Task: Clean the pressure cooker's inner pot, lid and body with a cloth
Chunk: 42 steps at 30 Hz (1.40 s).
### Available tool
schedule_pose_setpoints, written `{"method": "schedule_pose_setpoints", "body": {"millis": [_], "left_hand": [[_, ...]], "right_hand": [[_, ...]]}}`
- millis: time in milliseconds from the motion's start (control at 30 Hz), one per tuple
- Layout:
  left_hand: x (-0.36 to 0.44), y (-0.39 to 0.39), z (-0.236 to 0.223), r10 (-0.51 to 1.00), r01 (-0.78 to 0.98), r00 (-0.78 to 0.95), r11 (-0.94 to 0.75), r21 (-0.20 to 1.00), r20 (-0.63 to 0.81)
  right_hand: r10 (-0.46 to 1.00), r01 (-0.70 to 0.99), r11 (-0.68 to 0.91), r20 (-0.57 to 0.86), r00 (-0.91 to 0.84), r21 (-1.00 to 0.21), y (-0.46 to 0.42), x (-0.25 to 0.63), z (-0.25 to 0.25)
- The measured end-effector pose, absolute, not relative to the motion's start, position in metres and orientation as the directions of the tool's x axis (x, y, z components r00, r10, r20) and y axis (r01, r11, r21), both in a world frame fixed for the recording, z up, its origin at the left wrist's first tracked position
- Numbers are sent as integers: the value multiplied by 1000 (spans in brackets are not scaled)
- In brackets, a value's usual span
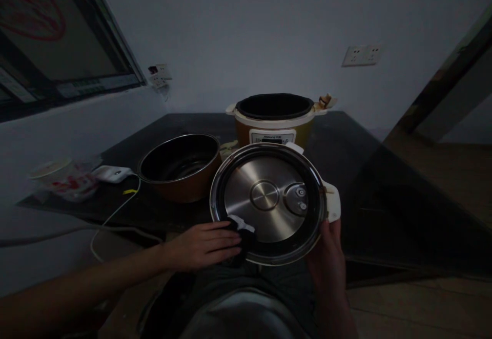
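Observation:
A round pressure cooker lid [265,167] is held up with its shiny metal inner side facing me, a dark seal ring round its edge. My right hand [328,257] grips its lower right rim, just under the white handle [332,203]. Pressed to the lid's lower left is a black and white cloth [242,231], with the fingers of my left hand [203,247] closed over it. Behind the lid stands the cooker body [244,133], lidless, with a dark opening. Left of the lid sits a brown inner pot [180,188] with a dark inside.
A dark table [369,190] runs back to the wall. At its left lie a white power strip [113,173] with a trailing cord [121,206] and a tub [52,167] beside a red-and-white plastic bag [79,185]. Sockets [361,56] are on the wall.

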<state>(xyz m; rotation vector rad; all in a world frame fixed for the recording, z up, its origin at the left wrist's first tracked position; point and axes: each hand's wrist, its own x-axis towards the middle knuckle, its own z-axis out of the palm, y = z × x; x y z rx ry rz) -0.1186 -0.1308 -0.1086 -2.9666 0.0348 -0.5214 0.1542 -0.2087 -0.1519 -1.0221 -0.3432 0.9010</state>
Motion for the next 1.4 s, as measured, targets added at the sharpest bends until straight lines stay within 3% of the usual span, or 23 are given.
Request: {"method": "schedule_pose_setpoints", "body": {"millis": [200, 300, 467, 867, 1200, 1400], "left_hand": [[-142, -80, -73, -103, -48, 972, -967, -252, 211], [-141, -52, -56, -56, -11, 990, -948, -318, 133], [-135, -40, -48, 0, 64, 985, -932, -357, 175], [-115, -130, -97, -35, -11, 967, -995, -95, 253], [-30, -190, -135, 218, 269, 862, -962, -48, 457], [21, -187, -141, 351, 323, 805, -936, 142, 478]], "right_hand": [[794, -583, 240, -188, 578, -777, -209, 153, -150], [809, -605, 257, -175, 562, -754, -208, 153, -149], [821, -603, 284, -135, 554, -745, -207, 154, -147], [779, -601, 312, -163, 605, -736, -205, 150, -149], [784, -589, 338, -126, 608, -734, -202, 150, -151], [721, -466, 218, -180, 669, -858, -206, 154, -155]]}}
